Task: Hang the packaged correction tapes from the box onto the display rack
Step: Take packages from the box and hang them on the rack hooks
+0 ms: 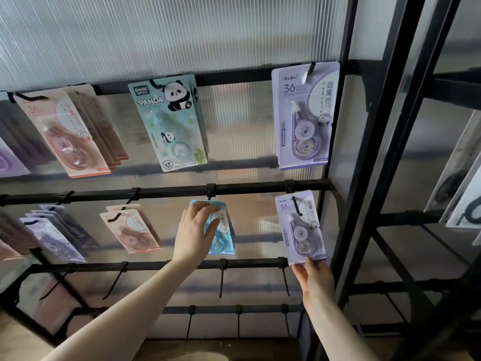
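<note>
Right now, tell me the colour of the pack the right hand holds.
Pale purple pack, gripped by the right hand; head view.

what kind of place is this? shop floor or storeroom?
Most likely a stationery shop's display area, though a showroom is possible. A black rack with peg hooks carries rows of carded correction tapes, such as the panda pack and purple pack, sorted by colour.

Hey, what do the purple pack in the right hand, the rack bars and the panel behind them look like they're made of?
Purple pack: printed card with a clear plastic blister, glossy over the tape wheels. Rack bars: likely metal, matte black, thin and straight. Panel: probably translucent ribbed plastic; blurred shapes show through.
</note>
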`<move>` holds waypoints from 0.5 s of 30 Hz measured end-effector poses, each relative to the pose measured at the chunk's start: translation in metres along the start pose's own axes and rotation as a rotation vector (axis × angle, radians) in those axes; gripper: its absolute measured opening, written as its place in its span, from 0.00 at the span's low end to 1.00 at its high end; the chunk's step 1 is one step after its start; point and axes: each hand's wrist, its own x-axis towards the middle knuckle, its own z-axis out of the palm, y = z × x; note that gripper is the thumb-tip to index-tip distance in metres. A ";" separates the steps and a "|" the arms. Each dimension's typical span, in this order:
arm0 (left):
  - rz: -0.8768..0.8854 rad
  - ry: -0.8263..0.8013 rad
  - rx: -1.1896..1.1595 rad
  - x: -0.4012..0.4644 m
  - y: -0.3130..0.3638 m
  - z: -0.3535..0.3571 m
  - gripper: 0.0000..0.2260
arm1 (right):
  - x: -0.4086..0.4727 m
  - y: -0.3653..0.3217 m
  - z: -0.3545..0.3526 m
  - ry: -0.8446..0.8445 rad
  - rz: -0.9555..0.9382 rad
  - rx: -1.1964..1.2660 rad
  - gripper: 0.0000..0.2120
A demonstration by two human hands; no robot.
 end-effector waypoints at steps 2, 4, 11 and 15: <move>0.002 0.003 -0.001 -0.001 -0.002 0.002 0.13 | 0.010 -0.001 0.007 0.017 0.023 0.009 0.04; 0.010 0.007 -0.003 -0.002 -0.004 0.004 0.13 | 0.020 0.000 0.011 0.029 0.044 -0.011 0.04; 0.098 0.027 0.023 -0.008 -0.021 0.001 0.14 | 0.039 0.010 0.016 -0.004 0.115 -0.182 0.13; 0.073 0.032 0.027 -0.018 -0.034 -0.004 0.21 | 0.035 0.015 0.016 -0.005 0.097 -0.344 0.16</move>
